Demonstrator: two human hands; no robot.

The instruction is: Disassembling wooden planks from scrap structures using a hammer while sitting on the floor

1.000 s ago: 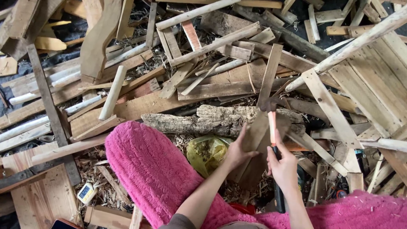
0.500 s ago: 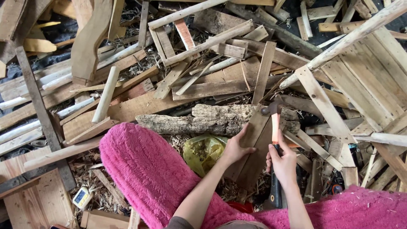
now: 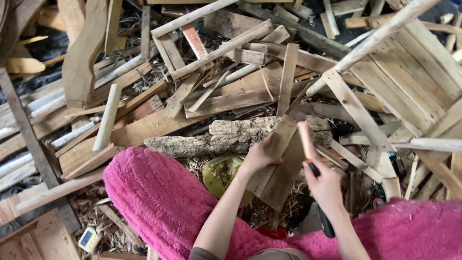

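Nearest you, your knees in fuzzy pink trousers (image 3: 159, 202) frame the work from 7 to 4 o'clock. Between them, your left hand (image 3: 260, 156) is closed over the left edge of a flat wooden board (image 3: 281, 163) that stands on end, leaning away from you. Your right hand (image 3: 327, 185), at about 4 o'clock from the board, is wrapped around the dark grip of a hatchet (image 3: 308, 144); its pale handle rises toward 12 o'clock, and the head blurs into the board's top edge, so you cannot tell whether it is touching the wood.

At 8 o'clock from the board lies a crumpled yellow-green bag (image 3: 224, 173) on the wood shavings. Just beyond, a rough bark-covered log (image 3: 226, 137) lies crosswise behind the board. Farther out, a jumble of slats and broken frames (image 3: 231, 53) fills the floor up to 12 o'clock.

The risk, as it looks: your left fingers sit on the same board the blade meets, close under it. A glancing strike or a board that twists on the loose shavings could send the edge toward that hand or your knee. The leaning board has no firm footing, so it may slip sideways.
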